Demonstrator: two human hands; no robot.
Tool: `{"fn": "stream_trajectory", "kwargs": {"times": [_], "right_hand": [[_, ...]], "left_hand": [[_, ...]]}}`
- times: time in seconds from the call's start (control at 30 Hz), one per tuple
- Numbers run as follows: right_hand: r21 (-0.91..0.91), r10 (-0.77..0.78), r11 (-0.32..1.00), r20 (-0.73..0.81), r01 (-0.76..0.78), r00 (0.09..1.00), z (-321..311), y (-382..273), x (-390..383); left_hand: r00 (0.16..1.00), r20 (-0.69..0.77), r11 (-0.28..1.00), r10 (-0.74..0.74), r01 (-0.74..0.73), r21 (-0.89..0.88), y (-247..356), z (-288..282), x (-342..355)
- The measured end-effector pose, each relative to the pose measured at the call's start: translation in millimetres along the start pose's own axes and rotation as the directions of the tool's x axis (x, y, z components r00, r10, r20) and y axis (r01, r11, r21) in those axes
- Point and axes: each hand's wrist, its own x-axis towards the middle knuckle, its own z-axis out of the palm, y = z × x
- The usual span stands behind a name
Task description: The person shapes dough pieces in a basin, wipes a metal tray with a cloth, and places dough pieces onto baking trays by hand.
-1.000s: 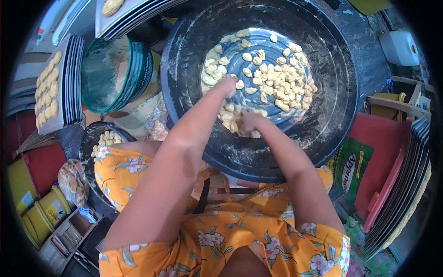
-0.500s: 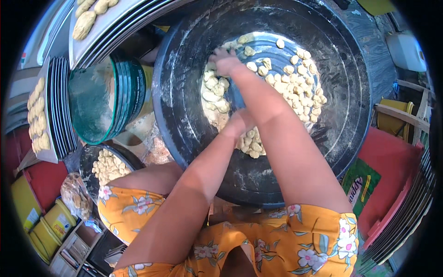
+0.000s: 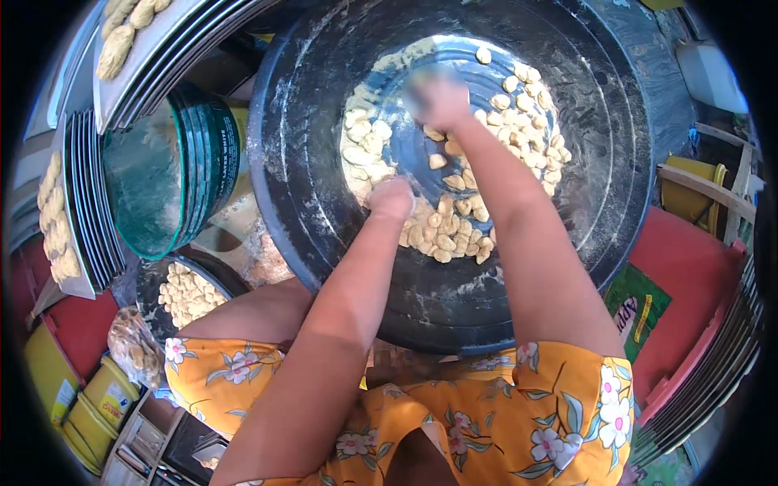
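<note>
A wide black basin (image 3: 604, 162), dusted with flour, holds many small dough pieces (image 3: 519, 130). My left hand (image 3: 392, 197) is curled down against the floury heap of dough pieces (image 3: 365, 150) at the basin's left side; whatever lies under its fingers is hidden. Farther off, my right hand (image 3: 442, 99) is over the middle of the basin floor, its fingers smeared by motion, so I cannot see whether they hold dough. Between my forearms, near the front, lies another cluster of dough pieces (image 3: 446, 231).
Stacked metal trays (image 3: 174, 49) bearing shaped dough stand at the upper left, with more trays (image 3: 89, 202) below. Beside them are nested green buckets (image 3: 146, 186) and a smaller black basin (image 3: 235, 279) of dough pieces. A red surface (image 3: 689, 275) is at the right.
My right hand has swung rightward from the far left dough to the middle. My left hand has moved left and away from me, uncovering the near cluster. The whole view has shifted slightly.
</note>
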Motion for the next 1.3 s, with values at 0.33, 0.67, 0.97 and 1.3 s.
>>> {"fn": "stream_trajectory", "kwargs": {"times": [0.33,0.67,0.97,1.3], "right_hand": [[0.825,-0.619,0.563,0.456,-0.043,0.639,24,41,-262],[0.398,0.432,0.479,0.669,-0.782,0.605,32,-4,-247],[0.574,-0.071,0.477,0.780,-0.666,0.622,26,66,-251],[0.558,-0.410,0.064,0.771,-0.827,0.488,35,28,-263]], "left_hand": [[0.962,0.191,0.965,0.195,-0.224,0.140,28,53,-24],[0.993,0.108,0.984,0.040,-0.021,-0.177,29,39,-31],[0.625,0.674,0.805,0.394,0.121,-0.581,30,39,-40],[0.543,0.744,0.834,0.388,0.137,-0.535,30,-12,-72]]}}
